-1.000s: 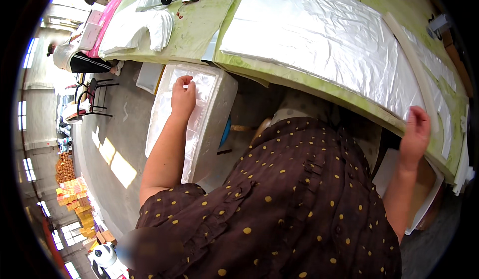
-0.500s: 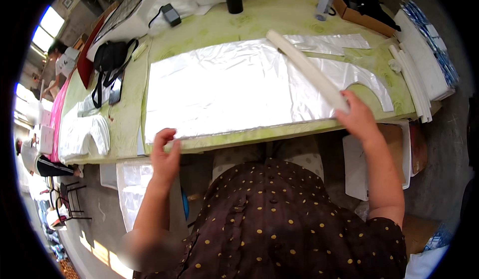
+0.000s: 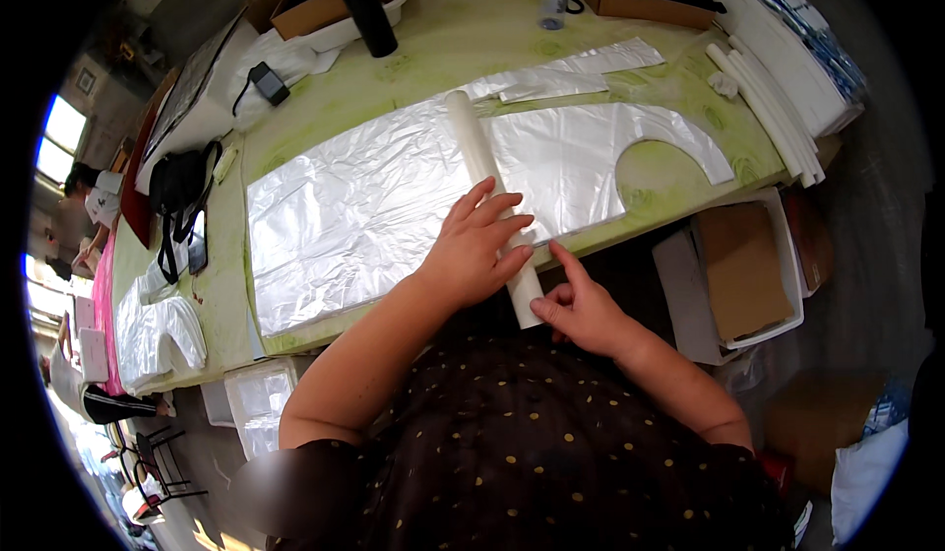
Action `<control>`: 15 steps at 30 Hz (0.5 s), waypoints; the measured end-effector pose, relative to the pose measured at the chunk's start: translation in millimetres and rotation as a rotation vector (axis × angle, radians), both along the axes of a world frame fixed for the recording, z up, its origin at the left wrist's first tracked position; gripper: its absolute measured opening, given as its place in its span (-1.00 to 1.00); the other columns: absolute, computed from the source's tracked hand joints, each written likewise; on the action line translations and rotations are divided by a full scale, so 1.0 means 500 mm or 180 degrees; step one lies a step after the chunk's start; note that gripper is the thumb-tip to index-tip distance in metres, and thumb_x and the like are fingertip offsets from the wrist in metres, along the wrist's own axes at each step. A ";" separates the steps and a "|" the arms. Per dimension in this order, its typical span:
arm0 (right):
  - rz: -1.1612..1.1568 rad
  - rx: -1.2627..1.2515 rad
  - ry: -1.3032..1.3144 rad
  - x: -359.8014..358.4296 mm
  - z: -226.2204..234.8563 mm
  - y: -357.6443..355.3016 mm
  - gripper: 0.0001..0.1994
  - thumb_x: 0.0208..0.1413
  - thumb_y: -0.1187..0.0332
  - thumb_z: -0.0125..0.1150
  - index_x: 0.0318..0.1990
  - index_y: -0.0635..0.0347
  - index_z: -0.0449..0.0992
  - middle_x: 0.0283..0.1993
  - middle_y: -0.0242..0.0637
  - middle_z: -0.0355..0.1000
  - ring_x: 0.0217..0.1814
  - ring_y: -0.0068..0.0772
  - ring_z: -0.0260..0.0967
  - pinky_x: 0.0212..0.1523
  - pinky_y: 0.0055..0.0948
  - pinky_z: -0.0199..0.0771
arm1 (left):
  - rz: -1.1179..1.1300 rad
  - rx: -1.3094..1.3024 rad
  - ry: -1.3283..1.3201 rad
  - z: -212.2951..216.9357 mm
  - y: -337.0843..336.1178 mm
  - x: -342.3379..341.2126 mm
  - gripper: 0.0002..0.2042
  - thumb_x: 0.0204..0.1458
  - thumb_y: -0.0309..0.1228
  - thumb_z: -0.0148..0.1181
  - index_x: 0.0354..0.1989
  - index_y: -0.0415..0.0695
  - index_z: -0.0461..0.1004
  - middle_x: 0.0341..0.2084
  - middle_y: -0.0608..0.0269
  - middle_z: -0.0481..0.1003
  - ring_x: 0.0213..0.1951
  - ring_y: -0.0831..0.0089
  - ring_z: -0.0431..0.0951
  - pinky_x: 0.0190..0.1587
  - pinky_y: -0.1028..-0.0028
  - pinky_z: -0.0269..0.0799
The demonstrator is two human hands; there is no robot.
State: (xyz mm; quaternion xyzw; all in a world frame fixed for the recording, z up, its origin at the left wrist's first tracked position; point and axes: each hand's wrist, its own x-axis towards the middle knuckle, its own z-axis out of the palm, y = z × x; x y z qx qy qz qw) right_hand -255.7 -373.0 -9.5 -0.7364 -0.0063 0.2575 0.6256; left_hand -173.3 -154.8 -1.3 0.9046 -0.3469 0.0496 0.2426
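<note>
Over the near edge of the surface, the lower end of a pale tube is projected; the rest is laid across glossy white plastic sheets. The tube is covered partway by the left hand, its fingers spread. At the tube's near end it is met by the thumb of the right hand, whose index finger is held out straight, apart from the thumb. Below the surface, a white bin is placed to the right and a box of clear plastic to the left. The green-patterned surface is shared, farther along, with folded white plastic, a black bag and slim white rolls. At its far side a clear bottle and a black cylinder are stood. Beyond, a co-worker is seen near a bright window.
</note>
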 end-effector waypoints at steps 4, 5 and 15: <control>-0.0500 -0.0128 -0.0128 0.016 -0.030 -0.043 -0.06 0.28 0.30 0.24 0.58 0.04 -0.37 -0.36 -0.24 0.56 -0.56 -0.53 0.40 -0.52 -0.51 0.42 | 0.0112 -0.0033 -0.0250 0.037 -0.026 -0.010 -0.65 0.10 -0.24 0.30 0.05 -0.03 0.60 0.16 0.16 0.47 0.30 0.06 0.32 0.40 0.15 0.13; -0.0505 -0.0173 -0.0131 0.032 -0.026 -0.041 -0.07 0.28 0.30 0.24 0.58 0.03 -0.35 -0.37 -0.26 0.56 -0.57 -0.54 0.40 -0.52 -0.50 0.42 | 0.0065 -0.0096 -0.0256 0.045 -0.039 0.001 -0.65 0.10 -0.23 0.30 0.04 -0.03 0.60 0.12 0.18 0.50 0.26 0.07 0.36 0.36 0.15 0.18; -0.0405 0.0307 0.0187 0.033 -0.034 -0.046 -0.40 0.25 0.35 0.25 0.42 0.13 0.24 -0.35 -0.34 0.53 -0.45 -0.62 0.40 -0.42 -0.54 0.44 | 0.0156 0.0920 0.1064 0.047 -0.202 0.148 -0.70 0.08 -0.22 0.27 -0.08 -0.11 0.60 -0.18 0.04 0.62 -0.11 0.02 0.62 -0.03 0.21 0.53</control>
